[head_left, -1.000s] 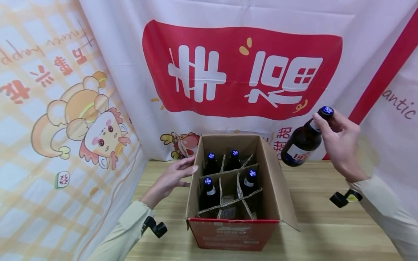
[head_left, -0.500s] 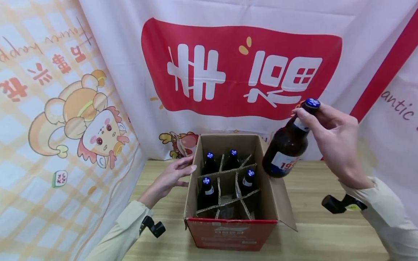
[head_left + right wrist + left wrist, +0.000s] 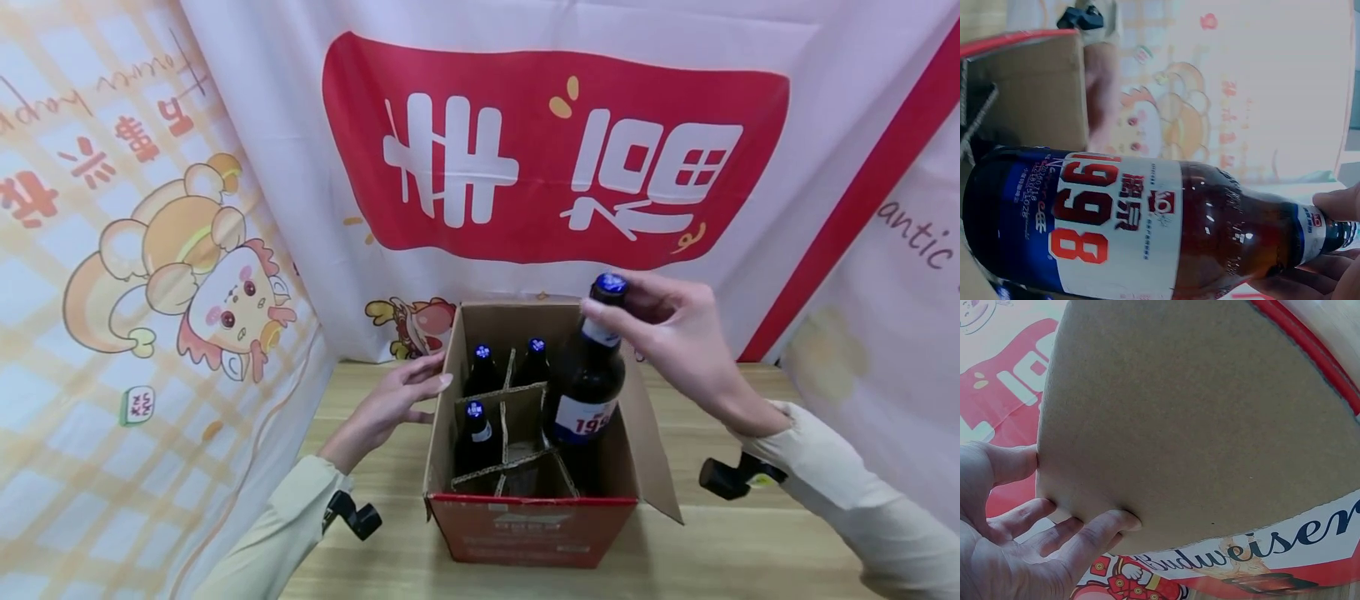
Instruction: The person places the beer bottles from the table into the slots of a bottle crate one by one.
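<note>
My right hand (image 3: pixel 678 337) grips a brown beer bottle (image 3: pixel 588 383) by its neck, just below the blue cap. The bottle tilts slightly over the right side of an open cardboard box (image 3: pixel 540 529). In the right wrist view the bottle (image 3: pixel 1119 225) shows a white and blue label reading 1998. My left hand (image 3: pixel 393 404) touches the box's left side; in the left wrist view its fingers (image 3: pixel 1094 540) press on the brown flap (image 3: pixel 1191 431). Capped bottles (image 3: pixel 480 429) stand in the box's left and back compartments. The held bottle covers part of the right compartments.
Cardboard dividers (image 3: pixel 504 433) split the box into compartments. Its right flap (image 3: pixel 652 442) sticks outward over the wooden table (image 3: pixel 720 533). A printed cloth (image 3: pixel 285 142) hangs behind and at the sides.
My right hand has carried the bottle leftward, from the right of the box to over its right compartments. The left hand has stayed at the box's left side.
</note>
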`<state>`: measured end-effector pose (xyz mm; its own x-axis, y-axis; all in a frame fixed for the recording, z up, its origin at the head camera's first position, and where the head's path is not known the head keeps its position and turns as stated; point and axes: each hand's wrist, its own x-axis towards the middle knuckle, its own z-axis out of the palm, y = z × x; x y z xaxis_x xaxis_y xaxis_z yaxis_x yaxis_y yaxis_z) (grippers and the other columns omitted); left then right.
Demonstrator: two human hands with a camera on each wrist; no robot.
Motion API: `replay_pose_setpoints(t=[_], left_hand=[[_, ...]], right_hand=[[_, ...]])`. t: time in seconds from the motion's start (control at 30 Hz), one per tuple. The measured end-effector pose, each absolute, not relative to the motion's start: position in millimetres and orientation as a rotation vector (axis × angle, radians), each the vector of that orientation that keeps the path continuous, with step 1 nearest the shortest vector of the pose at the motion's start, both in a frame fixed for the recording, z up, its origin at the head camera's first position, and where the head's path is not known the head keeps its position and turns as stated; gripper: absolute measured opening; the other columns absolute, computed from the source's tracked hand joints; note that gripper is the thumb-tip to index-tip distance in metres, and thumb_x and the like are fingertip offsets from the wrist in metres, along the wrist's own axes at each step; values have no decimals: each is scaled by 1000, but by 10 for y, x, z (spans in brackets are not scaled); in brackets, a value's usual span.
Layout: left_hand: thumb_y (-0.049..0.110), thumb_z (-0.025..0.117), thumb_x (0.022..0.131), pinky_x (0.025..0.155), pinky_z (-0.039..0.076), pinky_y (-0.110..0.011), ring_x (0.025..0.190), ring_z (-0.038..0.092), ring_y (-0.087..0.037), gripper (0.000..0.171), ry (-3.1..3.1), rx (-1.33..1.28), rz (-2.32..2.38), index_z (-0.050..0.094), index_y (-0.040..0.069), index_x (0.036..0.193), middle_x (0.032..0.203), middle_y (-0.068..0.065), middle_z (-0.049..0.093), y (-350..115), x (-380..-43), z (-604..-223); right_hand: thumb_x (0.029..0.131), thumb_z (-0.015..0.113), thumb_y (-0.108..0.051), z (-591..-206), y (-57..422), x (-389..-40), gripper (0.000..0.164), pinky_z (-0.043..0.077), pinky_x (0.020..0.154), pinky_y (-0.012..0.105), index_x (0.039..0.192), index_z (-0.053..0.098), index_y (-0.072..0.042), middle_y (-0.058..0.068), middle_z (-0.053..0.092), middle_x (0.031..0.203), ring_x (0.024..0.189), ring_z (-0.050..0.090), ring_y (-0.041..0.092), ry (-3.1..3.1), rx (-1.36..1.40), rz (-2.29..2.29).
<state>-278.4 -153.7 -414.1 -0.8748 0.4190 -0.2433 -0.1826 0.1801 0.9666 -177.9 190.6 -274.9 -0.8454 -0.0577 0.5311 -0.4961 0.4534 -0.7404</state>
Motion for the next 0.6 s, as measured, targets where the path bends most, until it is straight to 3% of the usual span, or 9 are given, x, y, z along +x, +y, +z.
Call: replay_pose_setpoints(t=[0.6], left_hand=[[29, 66, 104, 99, 59, -52, 147, 43, -44, 72, 2002, 239, 1746, 32, 14, 165, 170, -20, 29, -1537, -2800, -4178]], right_hand=[[87, 87, -21, -3165, 1572, -1781, 42, 64, 76, 28, 124, 75, -7, 5, 78, 107, 90, 74, 15, -2556, 629, 1448]])
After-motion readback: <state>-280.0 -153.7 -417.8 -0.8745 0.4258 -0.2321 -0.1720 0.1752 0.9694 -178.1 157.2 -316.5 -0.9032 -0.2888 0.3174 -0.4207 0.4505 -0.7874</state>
